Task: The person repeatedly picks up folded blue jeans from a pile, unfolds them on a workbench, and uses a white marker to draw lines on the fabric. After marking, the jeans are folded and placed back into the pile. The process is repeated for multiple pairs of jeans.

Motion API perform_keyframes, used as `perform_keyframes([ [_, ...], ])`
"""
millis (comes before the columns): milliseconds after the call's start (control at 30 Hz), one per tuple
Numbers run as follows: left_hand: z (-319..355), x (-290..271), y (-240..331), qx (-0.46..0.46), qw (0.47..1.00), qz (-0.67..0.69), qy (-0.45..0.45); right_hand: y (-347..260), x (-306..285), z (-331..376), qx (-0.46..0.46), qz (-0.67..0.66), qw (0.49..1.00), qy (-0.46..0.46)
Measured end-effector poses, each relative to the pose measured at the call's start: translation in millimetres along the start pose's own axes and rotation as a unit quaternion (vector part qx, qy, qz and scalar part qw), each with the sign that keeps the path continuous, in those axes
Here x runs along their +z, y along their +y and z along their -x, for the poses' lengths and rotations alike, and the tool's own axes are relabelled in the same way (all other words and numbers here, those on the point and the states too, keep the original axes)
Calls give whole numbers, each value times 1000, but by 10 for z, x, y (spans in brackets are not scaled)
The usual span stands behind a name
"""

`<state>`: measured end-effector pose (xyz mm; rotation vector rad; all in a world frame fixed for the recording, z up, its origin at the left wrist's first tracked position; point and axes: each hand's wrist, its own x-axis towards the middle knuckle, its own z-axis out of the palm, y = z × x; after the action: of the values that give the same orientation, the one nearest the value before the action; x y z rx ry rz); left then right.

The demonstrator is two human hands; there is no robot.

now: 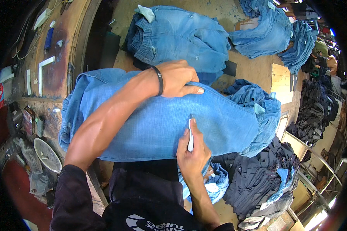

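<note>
Some white lettering (165,224) marks the black shirt (144,188) near the blue jeans (150,127).

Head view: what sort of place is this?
Probably a garment workshop: a stack of light-blue elastic-waisted denim trousers, a large heap of dark grey cloth, and a right hand holding a slim white-handled tool over a blue denim garment.

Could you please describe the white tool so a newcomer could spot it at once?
Find the light-blue denim garment across the middle of the picture. Over it, the right hand grips the white tool. It is slim and straight, and being hand-held sets it apart from the white L-shaped piece at far left.
</note>
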<state>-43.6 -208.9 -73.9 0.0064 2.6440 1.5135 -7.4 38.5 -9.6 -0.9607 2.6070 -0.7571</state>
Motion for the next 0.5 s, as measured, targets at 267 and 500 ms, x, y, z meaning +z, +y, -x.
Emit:
perform_keyframes([
  [267, -18, -38, 30, -1, 1000, -12, -18, -16, -96, 72, -19, -13, 999, 37],
  [500, -4, 10, -9, -7, 1000, 1, -9, 43, -25, 36, -10, 21, 1000, -9],
])
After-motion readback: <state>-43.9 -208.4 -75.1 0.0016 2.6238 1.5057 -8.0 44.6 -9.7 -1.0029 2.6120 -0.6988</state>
